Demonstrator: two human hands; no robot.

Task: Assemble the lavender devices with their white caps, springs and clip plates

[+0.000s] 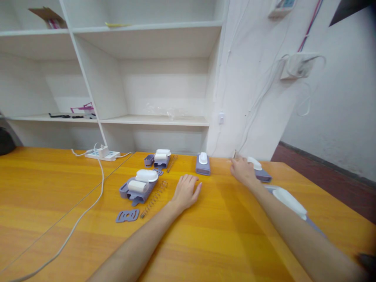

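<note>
My left hand (186, 190) lies flat on the orange table (58, 184), fingers stretched out and holding nothing. A long metal spring (154, 197) and an opened purple and white device (139, 186) lie just left of it. My right hand (242, 169) reaches to the far right side, its fingers resting against a purple device with a white top (259, 169); how it grips is hidden. An assembled purple unit (203, 163) stands between the two hands. A flat purple plate (127, 215) lies nearer to me on the left.
A second opened device (160, 158) with a spring (172, 163) sits at the table's back. A white power strip (102, 154) and its cable (73, 229) cross the left side. Another white and purple unit (290, 201) lies under my right forearm. White shelves (147, 117) stand behind.
</note>
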